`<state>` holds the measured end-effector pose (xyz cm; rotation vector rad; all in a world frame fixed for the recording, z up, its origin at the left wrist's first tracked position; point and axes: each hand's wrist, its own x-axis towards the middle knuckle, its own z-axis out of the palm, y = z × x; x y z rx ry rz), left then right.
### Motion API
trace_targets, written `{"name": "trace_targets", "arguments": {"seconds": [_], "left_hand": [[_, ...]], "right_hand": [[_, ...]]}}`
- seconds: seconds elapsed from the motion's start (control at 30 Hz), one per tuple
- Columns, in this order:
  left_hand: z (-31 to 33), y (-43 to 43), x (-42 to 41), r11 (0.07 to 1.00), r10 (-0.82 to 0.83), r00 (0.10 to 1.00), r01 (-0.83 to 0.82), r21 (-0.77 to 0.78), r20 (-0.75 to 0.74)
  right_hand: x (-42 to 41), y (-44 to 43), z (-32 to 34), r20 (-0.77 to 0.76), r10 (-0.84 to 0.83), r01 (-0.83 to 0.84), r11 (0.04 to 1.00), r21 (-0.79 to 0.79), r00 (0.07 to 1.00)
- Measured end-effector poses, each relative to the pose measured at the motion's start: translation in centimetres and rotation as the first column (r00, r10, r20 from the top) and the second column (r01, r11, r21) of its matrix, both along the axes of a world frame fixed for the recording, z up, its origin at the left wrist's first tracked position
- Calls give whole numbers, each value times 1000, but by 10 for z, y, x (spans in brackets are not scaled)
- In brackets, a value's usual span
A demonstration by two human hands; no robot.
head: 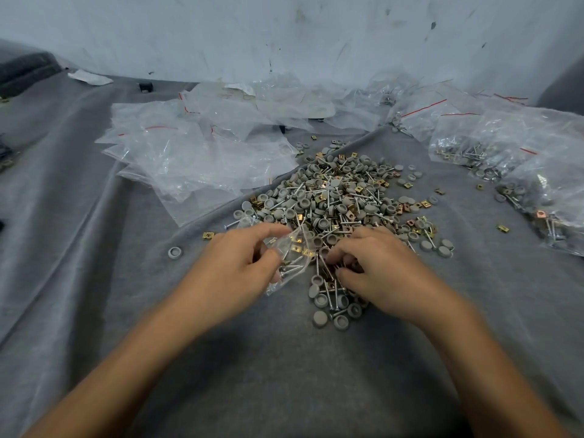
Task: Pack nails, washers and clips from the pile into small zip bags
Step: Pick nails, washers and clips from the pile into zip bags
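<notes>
One small clear plastic zip bag (289, 259), just left of the loose pile of grey washers, silver nails, brass clips (341, 197): our left hand (240, 263) has it in a pinching grip. Our right hand (379, 267) curls into the pile, and we cannot tell what its grip holds; we should keep the bag's mouth wide.

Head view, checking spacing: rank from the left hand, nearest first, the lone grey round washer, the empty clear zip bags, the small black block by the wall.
1. lone grey round washer, beside the left hand.
2. empty clear zip bags, beyond.
3. small black block, by the wall.
</notes>
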<state>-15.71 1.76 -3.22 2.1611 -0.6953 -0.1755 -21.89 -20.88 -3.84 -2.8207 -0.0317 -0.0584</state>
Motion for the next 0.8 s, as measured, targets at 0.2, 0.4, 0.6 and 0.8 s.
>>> {"name": "trace_targets", "arguments": {"seconds": [0.2,0.4,0.6,0.8], "left_hand": [[-2,-1,1,1000,1,1000,-1,8,14],[-3,-1,1,1000,4,1000,-4,9,12],[-4,-1,1,1000,-6,1000,6,10,14],[-3,0,1,1000,-6,1000,5,11,25]], "right_hand": [[-3,-4,6,-81,15,-15,1000,-8,997],[-7,-5,6,-49,-33,32,999,-27,998],[-7,5,1,-13,-28,28,999,-22,1000],[-3,10,-2,-22,-55,54,996,-64,998]]}}
